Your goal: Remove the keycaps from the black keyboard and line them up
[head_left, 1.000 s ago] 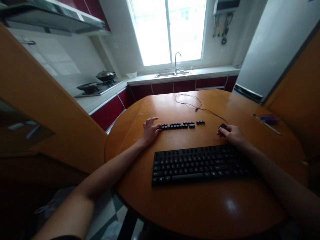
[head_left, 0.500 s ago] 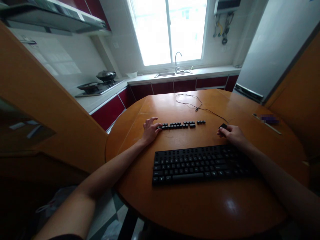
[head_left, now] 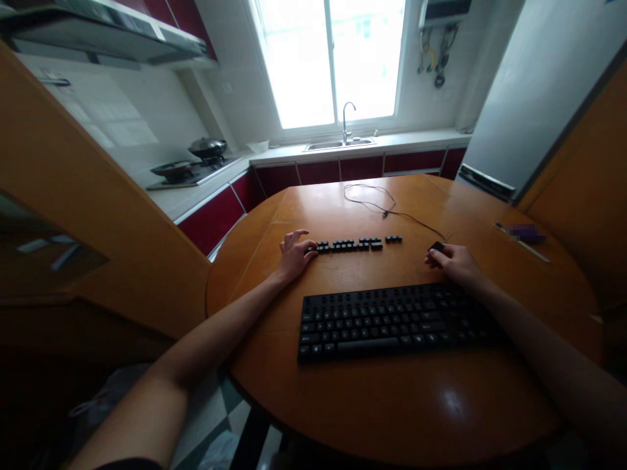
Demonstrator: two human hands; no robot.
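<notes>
My left hand (head_left: 292, 254) is at the left end of a row of loose black keycaps (head_left: 347, 246). Its thumb and a finger close around the end keycap (head_left: 311, 249), while another finger is raised. My right hand (head_left: 453, 262) pinches a small black piece (head_left: 436, 247) above the table; its exact kind is unclear. Nearer to me lies a black keyboard (head_left: 367, 348), with its top row looking bare of caps. My right forearm hides part of its right end.
A thin cable with a plug (head_left: 385, 213) loops across the far part of the wooden table (head_left: 392, 405). On the right lie a thin pale stick (head_left: 533, 252) and a blurred purple item (head_left: 526, 233). Behind are a sink (head_left: 326, 146), stove pans (head_left: 208, 149) and a fridge (head_left: 539, 98).
</notes>
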